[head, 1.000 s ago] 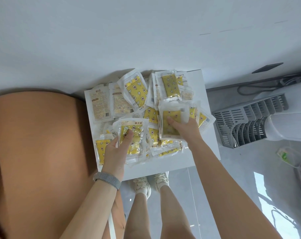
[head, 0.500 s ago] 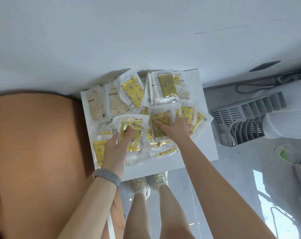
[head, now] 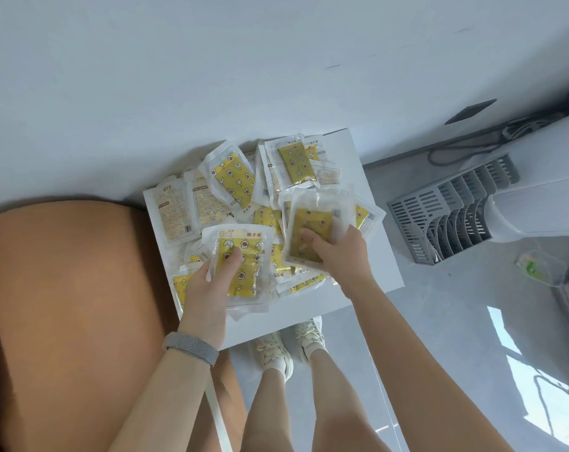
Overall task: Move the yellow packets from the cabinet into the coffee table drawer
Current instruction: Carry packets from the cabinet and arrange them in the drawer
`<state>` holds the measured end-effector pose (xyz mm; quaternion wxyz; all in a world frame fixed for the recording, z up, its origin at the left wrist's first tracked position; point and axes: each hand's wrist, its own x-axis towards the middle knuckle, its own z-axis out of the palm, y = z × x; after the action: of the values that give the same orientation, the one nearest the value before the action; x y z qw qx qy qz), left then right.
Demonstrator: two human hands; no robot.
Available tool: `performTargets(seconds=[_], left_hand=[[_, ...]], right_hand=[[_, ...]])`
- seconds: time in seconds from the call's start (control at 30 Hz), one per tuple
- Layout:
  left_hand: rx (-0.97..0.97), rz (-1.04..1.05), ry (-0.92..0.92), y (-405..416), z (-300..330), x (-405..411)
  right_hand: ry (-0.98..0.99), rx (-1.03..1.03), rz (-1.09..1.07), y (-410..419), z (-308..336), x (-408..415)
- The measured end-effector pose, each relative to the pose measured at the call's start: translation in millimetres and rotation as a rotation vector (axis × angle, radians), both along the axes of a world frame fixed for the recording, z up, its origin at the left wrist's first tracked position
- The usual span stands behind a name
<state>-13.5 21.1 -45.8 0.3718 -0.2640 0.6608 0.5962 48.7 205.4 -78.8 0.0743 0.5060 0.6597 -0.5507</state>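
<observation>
Yellow packets (head: 232, 177) cover nearly the whole white cabinet top (head: 379, 272), piled loose and overlapping from its 9 o'clock edge to 2 o'clock, so any reach there meets plastic at once. Bare surface shows only as a strip along 3 to 6 o'clock. The wall (head: 211, 76) closes 12 o'clock, the orange-brown chair back (head: 71, 288) crowds 9 o'clock, and the grey slatted rack (head: 446, 216) stands on the floor at 3 o'clock, with open floor between.

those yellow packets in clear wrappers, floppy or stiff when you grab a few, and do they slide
The yellow packets probably flex: the one in the right hand bends at its edges. The glossy clear wrappers look slippery, so a stack may fan out, as under the left hand. They seem light, since each hand holds several.
</observation>
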Motion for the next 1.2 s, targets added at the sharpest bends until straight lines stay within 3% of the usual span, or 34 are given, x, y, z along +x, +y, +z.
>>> performTargets(seconds=[0.2, 0.6, 0.9, 1.2], left_hand=[[-0.019, -0.26, 0.208, 3.3, 78.8, 8.4], [0.132, -0.659, 0.503, 63.6, 237.4, 114.2], [0.309, -0.946, 0.487, 119.6, 295.6, 275.2], [0.477, -1.348, 0.375, 138.1, 331.8, 479.9]], right_hand=[[0.285, -0.191, -0.402, 9.5, 87.6, 57.0], [0.499, -0.047, -0.82, -11.5, 259.0, 218.5], [0.634, 0.134, -1.164, -24.3, 337.7, 409.9], [0.527, 0.445, -1.509, -106.9, 389.2, 616.4]])
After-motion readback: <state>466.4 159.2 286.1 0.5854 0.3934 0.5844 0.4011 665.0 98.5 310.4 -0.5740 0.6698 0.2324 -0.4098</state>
